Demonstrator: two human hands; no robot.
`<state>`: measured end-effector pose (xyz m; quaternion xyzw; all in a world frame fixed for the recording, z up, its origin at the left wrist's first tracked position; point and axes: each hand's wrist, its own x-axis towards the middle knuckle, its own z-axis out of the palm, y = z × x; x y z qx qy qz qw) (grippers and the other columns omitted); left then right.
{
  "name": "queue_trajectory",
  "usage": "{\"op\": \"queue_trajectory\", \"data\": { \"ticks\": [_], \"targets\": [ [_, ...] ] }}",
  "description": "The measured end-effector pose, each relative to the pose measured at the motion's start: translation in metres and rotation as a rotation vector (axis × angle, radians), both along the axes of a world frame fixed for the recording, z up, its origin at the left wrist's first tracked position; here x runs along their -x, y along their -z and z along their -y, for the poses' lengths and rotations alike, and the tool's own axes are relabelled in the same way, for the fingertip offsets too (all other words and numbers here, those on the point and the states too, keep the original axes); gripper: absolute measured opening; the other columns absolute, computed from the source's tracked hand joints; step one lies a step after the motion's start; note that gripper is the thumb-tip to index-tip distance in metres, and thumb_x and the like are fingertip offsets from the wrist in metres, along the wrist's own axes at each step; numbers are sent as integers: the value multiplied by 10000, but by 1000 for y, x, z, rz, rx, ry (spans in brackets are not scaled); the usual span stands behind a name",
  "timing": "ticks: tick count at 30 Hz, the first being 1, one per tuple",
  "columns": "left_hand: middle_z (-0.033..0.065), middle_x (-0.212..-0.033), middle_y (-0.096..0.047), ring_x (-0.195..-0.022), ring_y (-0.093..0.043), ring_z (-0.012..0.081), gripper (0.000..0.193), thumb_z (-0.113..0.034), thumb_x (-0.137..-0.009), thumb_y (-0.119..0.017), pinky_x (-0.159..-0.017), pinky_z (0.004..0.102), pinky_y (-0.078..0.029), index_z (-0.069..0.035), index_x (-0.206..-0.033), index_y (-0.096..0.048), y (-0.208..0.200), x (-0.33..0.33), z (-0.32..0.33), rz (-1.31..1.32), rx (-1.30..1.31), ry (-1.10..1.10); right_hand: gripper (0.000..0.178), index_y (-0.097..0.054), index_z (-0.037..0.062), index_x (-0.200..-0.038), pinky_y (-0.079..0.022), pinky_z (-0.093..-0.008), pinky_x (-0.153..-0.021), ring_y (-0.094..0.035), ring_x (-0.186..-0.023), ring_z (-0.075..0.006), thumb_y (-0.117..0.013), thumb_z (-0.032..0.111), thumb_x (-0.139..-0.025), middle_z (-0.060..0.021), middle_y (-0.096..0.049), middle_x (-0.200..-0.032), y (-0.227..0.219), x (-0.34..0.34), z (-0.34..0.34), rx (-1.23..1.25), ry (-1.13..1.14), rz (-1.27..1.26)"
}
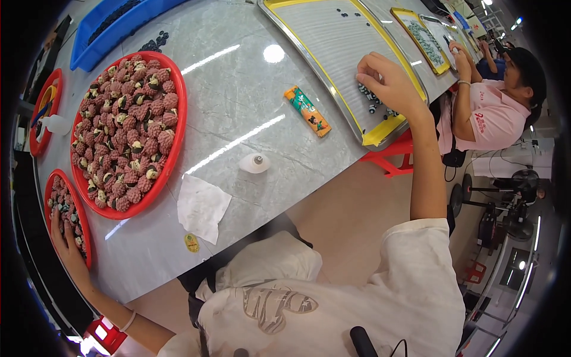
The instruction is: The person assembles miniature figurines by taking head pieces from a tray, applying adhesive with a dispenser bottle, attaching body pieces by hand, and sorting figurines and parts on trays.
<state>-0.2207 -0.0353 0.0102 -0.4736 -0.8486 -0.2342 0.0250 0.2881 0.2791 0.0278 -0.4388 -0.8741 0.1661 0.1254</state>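
Observation:
My left hand [70, 245] reaches into a small red round tray [87, 247] at the left, its fingers stretched and apart over small pink, dark and pale blue-green pieces [64, 199]. Over the near end of a shallow metal tray [351, 125] edged with yellow strips, my right hand [389, 83] has its fingers curled together. Whatever its fingertips may hold is hidden. Dark pieces with pale spots [373, 107] lie just under that hand, on the tray's whitish lined surface. A large red round tray [180, 89] beside the small one is heaped with knobbly pink pieces [128, 128] with cream and black parts.
On the grey marbled table [232, 107] are an orange and green packet [307, 111], a white squeeze bottle [254, 163], a white paper sheet [203, 207] and a yellow oval sticker [191, 243]. A blue bin [113, 24] stands far left. A co-worker [491, 113] works at the right.

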Motion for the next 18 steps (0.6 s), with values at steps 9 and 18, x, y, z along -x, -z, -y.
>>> {"op": "queue_trajectory", "data": {
  "ticks": [9, 18],
  "targets": [
    [96, -1244, -406, -1174, -341, 212, 396, -256, -880, -382, -985, 307, -221, -42, -1213, -408, 0, -2, -1, 24, -1, -14, 112, -481, 33, -782, -345, -232, -525, -403, -595, -90, -549, 114, -747, -11, -457, -676, -11, 6, 29, 257, -68, -37],
    [98, -1247, -401, -1174, -341, 213, 402, -264, -881, -382, -987, 305, -221, -42, -1215, -406, 2, 2, 1, 7, -1, -17, 101, -530, -7, -702, -381, -243, -503, -470, -526, -117, -609, 15, -644, -40, -518, -592, -25, -22, 49, 182, 201, 131]
  ]
}}
